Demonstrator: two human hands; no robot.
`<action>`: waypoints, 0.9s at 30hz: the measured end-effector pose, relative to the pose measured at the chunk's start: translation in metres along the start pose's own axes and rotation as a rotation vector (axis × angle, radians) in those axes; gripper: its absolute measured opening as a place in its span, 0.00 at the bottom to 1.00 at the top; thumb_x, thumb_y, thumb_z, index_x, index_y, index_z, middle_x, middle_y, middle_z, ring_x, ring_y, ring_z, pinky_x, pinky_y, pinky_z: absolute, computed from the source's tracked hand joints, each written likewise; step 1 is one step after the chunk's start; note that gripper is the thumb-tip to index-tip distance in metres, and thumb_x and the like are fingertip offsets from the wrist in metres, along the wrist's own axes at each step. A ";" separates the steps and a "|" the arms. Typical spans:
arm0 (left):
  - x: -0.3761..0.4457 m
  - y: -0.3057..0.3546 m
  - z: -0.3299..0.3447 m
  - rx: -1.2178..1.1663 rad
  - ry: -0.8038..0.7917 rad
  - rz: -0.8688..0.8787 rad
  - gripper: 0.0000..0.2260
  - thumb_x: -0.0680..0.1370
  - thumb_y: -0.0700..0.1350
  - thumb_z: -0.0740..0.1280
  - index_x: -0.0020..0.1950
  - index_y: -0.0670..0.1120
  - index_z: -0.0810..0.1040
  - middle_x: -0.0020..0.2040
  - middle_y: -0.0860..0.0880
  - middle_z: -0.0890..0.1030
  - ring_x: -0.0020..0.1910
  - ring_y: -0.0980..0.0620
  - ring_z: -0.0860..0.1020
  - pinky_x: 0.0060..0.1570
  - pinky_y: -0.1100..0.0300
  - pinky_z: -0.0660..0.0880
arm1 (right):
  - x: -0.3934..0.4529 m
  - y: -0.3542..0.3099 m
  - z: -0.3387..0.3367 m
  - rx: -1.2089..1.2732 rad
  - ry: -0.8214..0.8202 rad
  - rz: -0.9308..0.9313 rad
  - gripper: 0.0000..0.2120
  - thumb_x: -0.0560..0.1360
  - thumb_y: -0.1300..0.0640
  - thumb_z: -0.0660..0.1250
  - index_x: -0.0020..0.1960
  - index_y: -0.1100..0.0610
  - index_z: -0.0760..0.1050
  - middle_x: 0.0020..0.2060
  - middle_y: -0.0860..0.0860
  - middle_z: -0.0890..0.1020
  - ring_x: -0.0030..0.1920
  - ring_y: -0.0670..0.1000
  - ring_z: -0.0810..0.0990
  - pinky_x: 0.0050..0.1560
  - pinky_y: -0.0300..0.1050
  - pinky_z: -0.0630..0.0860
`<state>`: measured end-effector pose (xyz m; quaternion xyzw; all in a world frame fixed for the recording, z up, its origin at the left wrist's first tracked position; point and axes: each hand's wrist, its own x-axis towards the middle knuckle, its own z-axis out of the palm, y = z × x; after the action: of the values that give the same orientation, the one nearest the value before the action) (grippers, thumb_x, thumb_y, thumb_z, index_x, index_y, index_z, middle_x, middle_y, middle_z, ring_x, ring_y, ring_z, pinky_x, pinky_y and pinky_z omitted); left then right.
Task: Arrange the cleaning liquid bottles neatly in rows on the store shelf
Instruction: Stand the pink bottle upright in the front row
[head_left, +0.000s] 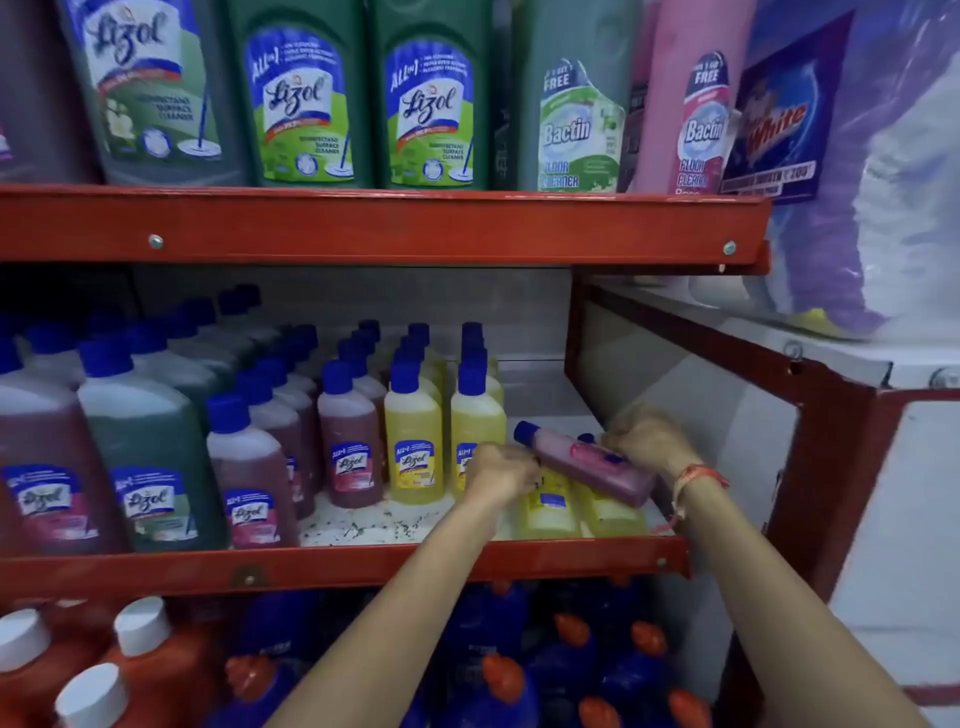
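On the middle shelf (363, 564) small blue-capped bottles stand in rows: pink ones (349, 441) to the left, yellow ones (414, 447) to the right. At the shelf's right end a pink bottle (587, 465) lies tilted, cap pointing up-left, across several yellow bottles (550, 506) lying flat. My right hand (652, 441) grips the pink bottle from the right side. My left hand (501, 473) is closed just left of it, against a yellow bottle; what it holds is hidden.
Larger pink and green bottles (145, 457) fill the shelf's left part. Big green bottles (431, 98) stand on the upper shelf, orange and blue bottles (498, 670) below. A red frame post (831, 441) bounds the right side. Bare shelf floor (540, 395) lies behind my hands.
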<state>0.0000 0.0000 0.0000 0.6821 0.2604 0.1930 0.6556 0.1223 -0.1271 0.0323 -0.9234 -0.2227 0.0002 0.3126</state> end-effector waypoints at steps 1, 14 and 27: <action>0.002 0.000 0.003 -0.041 -0.019 -0.031 0.05 0.74 0.31 0.64 0.47 0.35 0.78 0.46 0.38 0.80 0.46 0.42 0.81 0.41 0.63 0.79 | 0.001 0.001 -0.001 0.018 -0.060 0.009 0.17 0.73 0.52 0.70 0.48 0.67 0.81 0.47 0.62 0.84 0.48 0.60 0.82 0.49 0.53 0.77; -0.006 -0.004 0.029 -0.360 0.034 -0.005 0.22 0.68 0.33 0.73 0.60 0.32 0.73 0.56 0.35 0.80 0.43 0.42 0.82 0.30 0.61 0.80 | -0.013 0.013 -0.011 0.602 -0.305 0.109 0.19 0.66 0.61 0.78 0.53 0.69 0.80 0.41 0.58 0.84 0.38 0.50 0.83 0.31 0.35 0.81; -0.039 -0.010 -0.057 -0.225 0.028 0.323 0.24 0.64 0.34 0.75 0.60 0.41 0.78 0.54 0.43 0.82 0.48 0.53 0.83 0.43 0.63 0.81 | -0.061 -0.028 0.026 0.903 -0.275 -0.038 0.22 0.63 0.69 0.78 0.56 0.66 0.77 0.48 0.59 0.84 0.42 0.52 0.85 0.37 0.38 0.83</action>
<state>-0.0667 0.0218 -0.0036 0.6347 0.1336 0.3329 0.6845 0.0522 -0.1180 0.0189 -0.6823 -0.2565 0.2137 0.6504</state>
